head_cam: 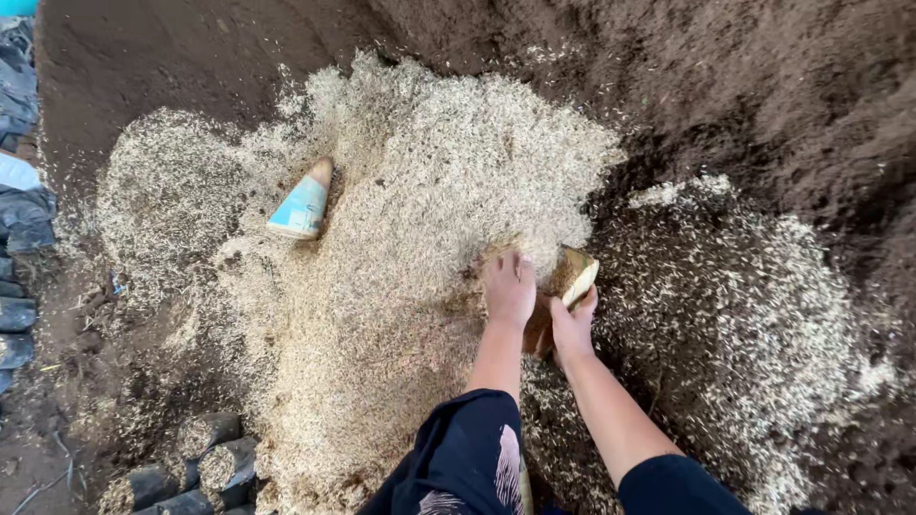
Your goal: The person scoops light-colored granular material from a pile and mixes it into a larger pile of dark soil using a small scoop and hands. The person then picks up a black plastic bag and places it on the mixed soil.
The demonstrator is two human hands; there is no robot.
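— What are the hands doing down there?

— The left hand [509, 288] lies palm down, fingers fairly flat and close together, pressed into the pale heap of dry husks [410, 238]. It grips nothing; it just rests on the loose stuff, right beside the mouth of the container.

— And the other one?

— The right hand [572, 322] is closed around a small brown scoop-like container with a pale rim [572, 277], tilted so its open mouth faces the heap. Husks sit inside it. The two hands almost touch, with the container between them and a little beyond.

— What else lies about?

— Well away from the left hand, up and to its left, a cone-shaped scoop cut from a light blue and white plastic bottle [303, 202] lies half sunk in the husks. Beyond the right hand, dark brown soil [782, 86] rises in a bank, and beside that hand the husks are scattered thinly over the soil. Nearer the person than the hands, off to the left, stand a few small black bags filled with husk mix [205, 467]. At the far left edge there is a row of dark bags [19, 219], which I cannot make out well.

— Anything in the way?

— The person's dark sleeves [458, 458] cover the near part of the heap.
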